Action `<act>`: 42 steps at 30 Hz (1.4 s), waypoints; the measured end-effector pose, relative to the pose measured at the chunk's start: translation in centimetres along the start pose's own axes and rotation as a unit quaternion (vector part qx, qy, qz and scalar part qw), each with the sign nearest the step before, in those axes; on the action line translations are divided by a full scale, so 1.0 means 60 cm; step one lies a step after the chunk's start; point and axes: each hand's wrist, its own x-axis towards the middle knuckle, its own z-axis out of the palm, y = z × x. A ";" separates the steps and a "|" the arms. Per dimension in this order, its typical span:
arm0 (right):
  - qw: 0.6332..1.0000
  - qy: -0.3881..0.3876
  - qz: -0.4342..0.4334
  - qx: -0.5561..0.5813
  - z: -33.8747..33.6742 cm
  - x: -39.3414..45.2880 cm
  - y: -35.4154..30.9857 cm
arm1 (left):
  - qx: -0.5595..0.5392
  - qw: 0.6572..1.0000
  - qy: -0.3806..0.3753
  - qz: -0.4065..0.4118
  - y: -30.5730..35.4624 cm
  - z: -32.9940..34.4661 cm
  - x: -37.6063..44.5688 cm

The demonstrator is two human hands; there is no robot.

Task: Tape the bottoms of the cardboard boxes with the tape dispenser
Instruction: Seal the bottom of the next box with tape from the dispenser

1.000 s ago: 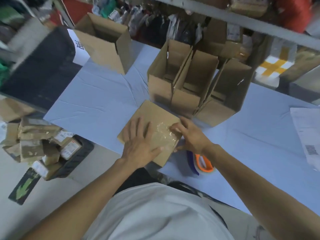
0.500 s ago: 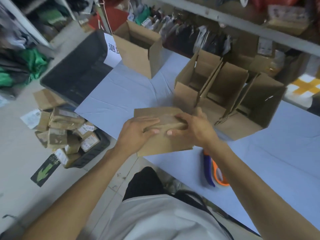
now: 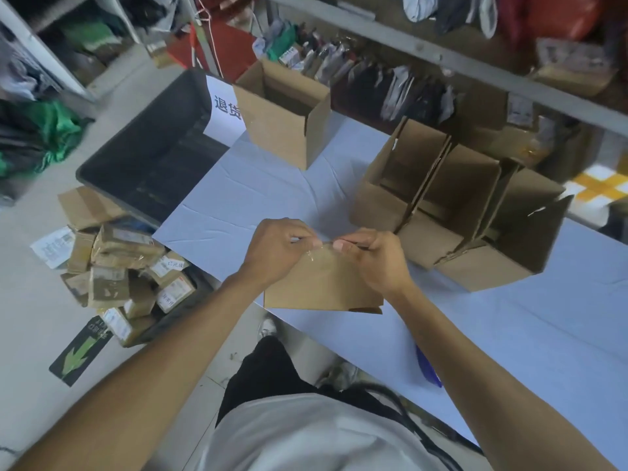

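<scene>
Head view: cardboard box beneath both hands' fingers.

A dark plastic bin bearing a white paper sign stands at the far-left end of the pale blue counter. Small taped parcels pile on the floor beside a green arrow marker. Cluttered shelves run behind.

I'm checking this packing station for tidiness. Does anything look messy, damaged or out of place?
Yes. A heap of taped parcels spills over a dark bin onto the floor, beside a loose label. The rightmost open box has a scuffed, torn flap edge. The table looks orderly.
</scene>
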 end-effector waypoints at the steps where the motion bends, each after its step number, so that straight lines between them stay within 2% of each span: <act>1: 1.000 0.018 0.012 -0.013 0.002 0.007 -0.002 | 0.022 1.000 -0.014 0.007 0.002 -0.005 0.011; 5: 0.998 0.033 0.035 -0.046 0.000 0.025 -0.019 | 0.086 0.992 -0.089 0.016 0.009 -0.024 0.049; 8: 0.980 -0.014 0.004 -0.197 -0.001 0.038 -0.032 | 0.094 0.992 -0.086 0.018 0.011 -0.020 0.075; 10: 0.969 -0.038 0.041 -0.241 -0.001 0.053 -0.034 | 0.097 0.990 -0.100 0.018 0.012 -0.017 0.094; 14: 0.983 0.021 0.129 -0.125 -0.004 0.069 -0.026 | 0.108 0.988 -0.107 0.028 -0.014 -0.022 0.107; 18: 0.980 0.025 0.118 -0.161 0.014 0.058 -0.022 | 0.063 0.992 -0.098 0.038 -0.028 -0.018 0.104; 22: 0.985 0.053 0.142 -0.080 0.018 0.061 -0.026 | 0.019 0.996 -0.088 0.020 -0.022 -0.016 0.111; 29: 0.978 0.089 0.173 -0.075 0.027 0.063 -0.028 | -0.018 0.997 -0.069 -0.042 -0.021 -0.011 0.116; 35: 0.972 0.127 0.182 -0.080 0.036 0.068 -0.023 | -0.001 0.998 -0.046 -0.030 -0.031 -0.013 0.116; 37: 0.973 0.117 0.176 -0.089 0.033 0.068 -0.022 | -0.001 0.999 -0.033 -0.028 -0.029 -0.010 0.116; 42: 0.975 0.128 0.150 -0.101 0.031 0.067 -0.025 | -0.006 0.998 -0.058 -0.018 -0.027 -0.011 0.117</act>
